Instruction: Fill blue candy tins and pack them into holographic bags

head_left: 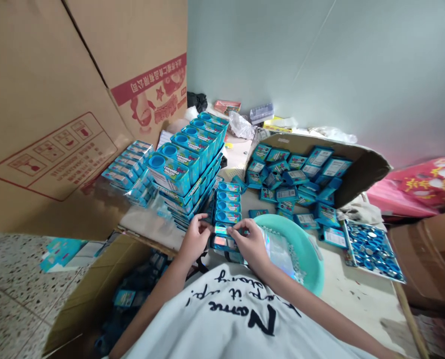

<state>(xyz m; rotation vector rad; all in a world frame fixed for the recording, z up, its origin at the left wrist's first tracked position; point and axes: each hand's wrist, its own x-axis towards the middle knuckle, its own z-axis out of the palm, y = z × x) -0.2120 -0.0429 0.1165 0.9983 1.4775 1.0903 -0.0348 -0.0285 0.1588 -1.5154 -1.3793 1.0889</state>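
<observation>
A row of small blue candy boxes point(228, 206) stands in front of me, with round blue openings on the farther tops. My left hand point(197, 236) pinches the left end of a small shiny sticker point(221, 230) on a near box. At its right end my right hand point(250, 242) is closed, thumb and fingertips together. The nearest box point(224, 242) carries a silvery-pink patch on top. To the right of the row, a turquoise basin point(317, 259) holds a shiny clear sheet point(280, 252) and small whitish beads.
Stacked trays of blue boxes point(185, 159) rise at left beside a large carton point(76, 99). Loose blue boxes point(287, 174) spill from an open carton point(368, 162). A shallow box point(373, 249) of shiny blue pieces lies right. Below left is a bin-like carton point(73, 304).
</observation>
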